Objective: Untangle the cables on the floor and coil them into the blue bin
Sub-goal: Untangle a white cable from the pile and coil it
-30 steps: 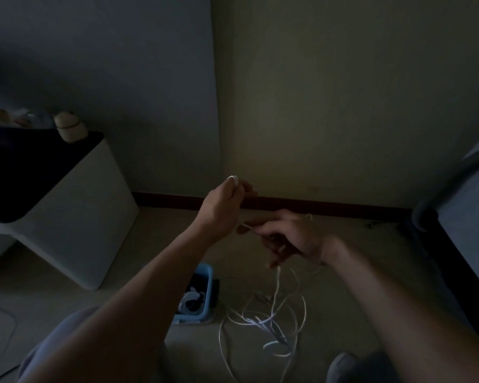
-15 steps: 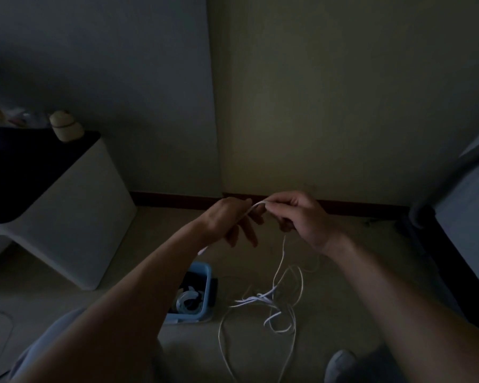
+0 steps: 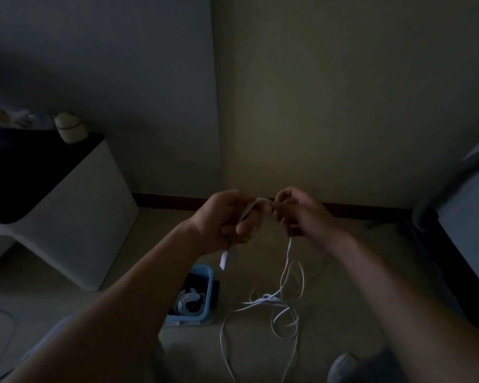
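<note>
Head view, dim room, person looking down at both hands raised over the floor point(image 3: 351, 272). Left hand point(image 3: 224, 222) is curled round a white cable point(image 3: 289, 250), thumb and fingers closed on it; the cable's flat plug end point(image 3: 224, 260) hangs just below this fist. Right hand point(image 3: 302, 211) pinches the same cable with curled fingertips, close beside the left hand. A short stretch of cable bridges the two hands at knuckle level. From the right hand the cable drops straight down to a loose tangle point(image 3: 274, 302) of loops lying on the floor, with long strands trailing toward the bottom edge. Blue bin point(image 3: 208, 291) sits on the floor below the left hand, just left of the tangle and partly hidden by the left forearm. Inside it lies a coiled white cable point(image 3: 190, 301) on something dark; cannot tell what the dark thing is. Left side: white surface point(image 3: 80, 217) with a dark top, a small rounded object point(image 3: 68, 131) standing on its far corner. Thin cord point(image 3: 10, 320) curves on the floor at far left. Dark baseboard point(image 3: 172, 201) runs along the wall behind the hands. Dark furniture point(image 3: 468, 230) at right edge, too dim to identify. Grey knee point(image 3: 351, 366) at bottom right.
</note>
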`<state>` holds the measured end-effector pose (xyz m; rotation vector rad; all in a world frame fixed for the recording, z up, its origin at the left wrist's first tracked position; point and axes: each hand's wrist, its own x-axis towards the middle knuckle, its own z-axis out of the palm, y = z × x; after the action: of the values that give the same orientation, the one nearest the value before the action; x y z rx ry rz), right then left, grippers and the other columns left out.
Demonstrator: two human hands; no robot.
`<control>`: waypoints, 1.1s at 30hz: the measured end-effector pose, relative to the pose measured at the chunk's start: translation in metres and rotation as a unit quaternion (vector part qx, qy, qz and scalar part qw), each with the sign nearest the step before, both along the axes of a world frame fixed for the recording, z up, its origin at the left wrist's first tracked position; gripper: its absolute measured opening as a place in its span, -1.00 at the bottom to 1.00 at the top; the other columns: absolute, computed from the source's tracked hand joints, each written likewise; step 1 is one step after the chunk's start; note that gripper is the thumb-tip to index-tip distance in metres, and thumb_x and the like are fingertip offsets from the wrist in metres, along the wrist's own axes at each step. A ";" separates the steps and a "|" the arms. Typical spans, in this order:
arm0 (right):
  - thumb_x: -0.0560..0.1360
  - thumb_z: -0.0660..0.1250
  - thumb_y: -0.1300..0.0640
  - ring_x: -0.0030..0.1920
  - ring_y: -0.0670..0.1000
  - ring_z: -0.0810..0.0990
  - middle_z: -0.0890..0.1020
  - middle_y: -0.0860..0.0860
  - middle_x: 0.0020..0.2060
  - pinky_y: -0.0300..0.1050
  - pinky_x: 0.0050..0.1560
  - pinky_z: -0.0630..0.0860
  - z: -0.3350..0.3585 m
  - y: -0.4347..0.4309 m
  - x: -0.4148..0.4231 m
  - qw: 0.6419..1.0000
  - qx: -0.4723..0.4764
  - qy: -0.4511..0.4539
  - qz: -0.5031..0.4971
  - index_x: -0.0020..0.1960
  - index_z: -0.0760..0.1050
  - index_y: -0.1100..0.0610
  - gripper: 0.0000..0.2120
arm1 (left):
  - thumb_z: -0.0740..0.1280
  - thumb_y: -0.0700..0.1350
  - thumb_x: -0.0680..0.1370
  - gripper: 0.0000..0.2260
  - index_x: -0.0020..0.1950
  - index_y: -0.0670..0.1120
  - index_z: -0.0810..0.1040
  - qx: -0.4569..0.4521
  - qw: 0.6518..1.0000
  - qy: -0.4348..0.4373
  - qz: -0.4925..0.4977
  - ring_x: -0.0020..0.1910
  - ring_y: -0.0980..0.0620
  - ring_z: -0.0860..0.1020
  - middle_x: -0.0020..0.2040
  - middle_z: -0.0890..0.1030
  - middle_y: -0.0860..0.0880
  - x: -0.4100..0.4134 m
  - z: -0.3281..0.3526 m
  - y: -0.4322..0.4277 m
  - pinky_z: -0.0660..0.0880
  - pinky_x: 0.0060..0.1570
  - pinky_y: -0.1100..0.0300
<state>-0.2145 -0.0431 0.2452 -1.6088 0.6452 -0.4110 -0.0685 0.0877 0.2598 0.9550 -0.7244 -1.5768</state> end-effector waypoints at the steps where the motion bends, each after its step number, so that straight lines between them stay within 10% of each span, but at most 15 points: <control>1: 0.58 0.30 0.22 -0.46 0.01 0.41 0.55 0.03 -0.36 -0.19 -0.39 0.37 0.001 0.002 -0.001 0.999 0.030 -0.002 0.012 -0.12 0.45 0.09 -0.89 | 0.03 -0.09 0.59 -0.64 -0.10 -0.18 0.60 -0.011 1.000 0.023 0.000 -0.68 0.15 0.18 -0.55 0.37 -0.03 0.000 -0.001 0.000 0.10 -0.57 0.26; 9: 0.58 0.23 0.33 -0.53 0.01 0.46 0.49 0.12 -0.40 -0.05 -0.26 0.48 -0.012 0.011 0.005 0.994 0.107 -0.009 0.037 -0.09 0.43 0.10 -0.85 | 0.12 -0.15 0.62 -0.81 0.00 -0.14 0.53 -0.008 0.977 0.150 0.154 -0.37 0.07 0.62 -0.29 0.65 -0.03 -0.005 0.010 0.001 0.58 -0.32 0.27; 17: 0.64 0.24 0.14 -0.45 -0.02 0.46 0.52 0.06 -0.39 -0.19 -0.39 0.41 -0.017 0.016 0.003 0.986 0.034 0.075 0.148 0.27 0.54 -0.19 -0.69 | 0.04 -0.13 0.71 -0.76 0.17 -0.16 0.47 -0.060 0.921 0.224 0.313 -0.02 -0.06 0.71 0.04 0.71 -0.12 0.012 0.015 0.001 0.60 0.04 0.11; 25: 0.60 0.21 0.24 -0.34 -0.15 0.50 0.53 -0.12 -0.40 -0.03 -0.18 0.48 -0.015 0.026 0.005 0.945 -0.228 0.140 0.190 0.29 0.56 -0.11 -0.62 | -0.07 0.20 0.68 -0.43 0.46 -0.22 0.22 -0.063 0.935 0.167 0.307 0.09 -0.16 0.67 0.15 0.66 -0.23 0.015 0.009 -0.001 0.41 0.25 -0.03; 30: 0.59 0.25 0.12 0.05 -0.10 0.65 0.71 -0.08 0.06 -0.13 0.09 0.55 0.000 0.037 0.006 0.931 -0.259 0.170 0.193 0.25 0.62 0.02 -0.71 | -0.08 0.26 0.65 -0.38 0.33 -0.26 0.34 -0.010 0.955 0.093 0.282 0.10 -0.23 0.65 0.10 0.66 -0.30 0.013 0.000 -0.009 0.44 0.17 -0.06; 33: 0.55 0.27 0.01 -0.08 0.02 0.69 0.73 0.01 -0.11 0.11 0.00 0.60 0.001 0.035 0.005 0.929 -0.271 0.165 0.188 0.01 0.68 0.08 -0.76 | -0.08 0.28 0.63 -0.32 0.33 -0.31 0.35 0.034 0.968 0.036 0.246 0.16 -0.30 0.59 0.13 0.62 -0.36 0.009 -0.004 -0.013 0.38 0.31 -0.13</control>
<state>-0.2096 -0.0085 0.2464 -2.3113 0.4714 -0.0213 -0.0593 0.0749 0.2555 1.0278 -0.3461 -1.1949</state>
